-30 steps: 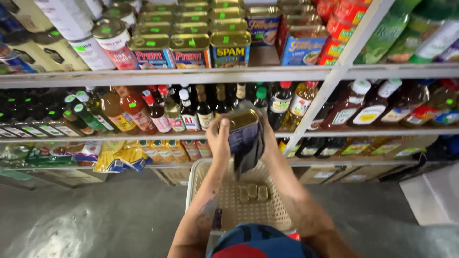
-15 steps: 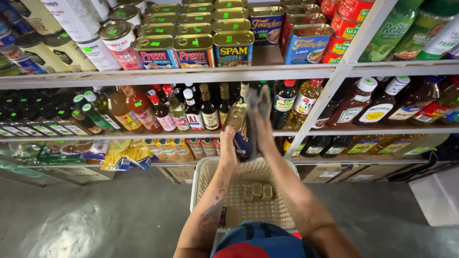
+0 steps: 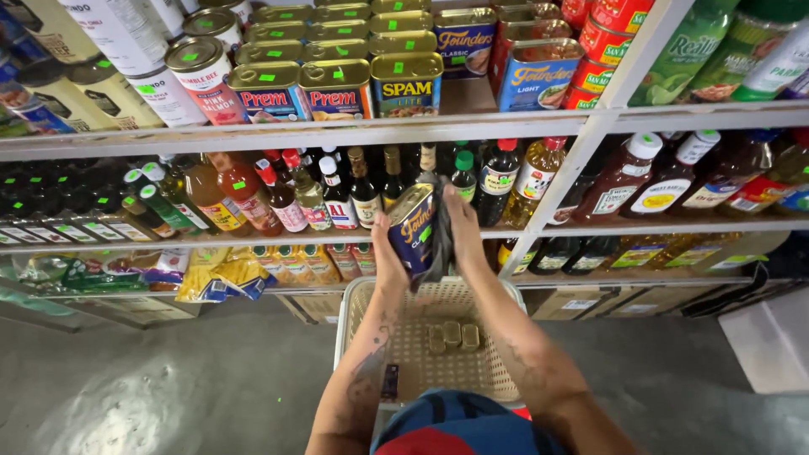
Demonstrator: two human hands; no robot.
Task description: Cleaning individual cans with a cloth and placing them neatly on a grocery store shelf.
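Note:
My left hand point(image 3: 388, 257) and my right hand point(image 3: 462, 229) are raised together in front of the middle shelf. Between them is a blue rectangular tin can point(image 3: 413, 226) with a gold rim, held from the left by my left hand. My right hand presses a dark grey cloth point(image 3: 440, 240) against the can's right side. Directly below the hands is a cream plastic basket point(image 3: 354, 313) with a perforated bottom, holding a few small brownish items point(image 3: 453, 337).
The top shelf point(image 3: 278, 135) carries rows of rectangular and round tin cans. The middle shelf point(image 3: 211, 240) is lined with sauce and oil bottles. Yellow packets point(image 3: 221, 276) and jars sit on the lowest shelf. Grey concrete floor point(image 3: 168, 388) lies on both sides of the basket.
The can and both hands rose toward the bottle shelf, then came slightly down. The can turned so its blue side faces me, with the cloth now on its right side.

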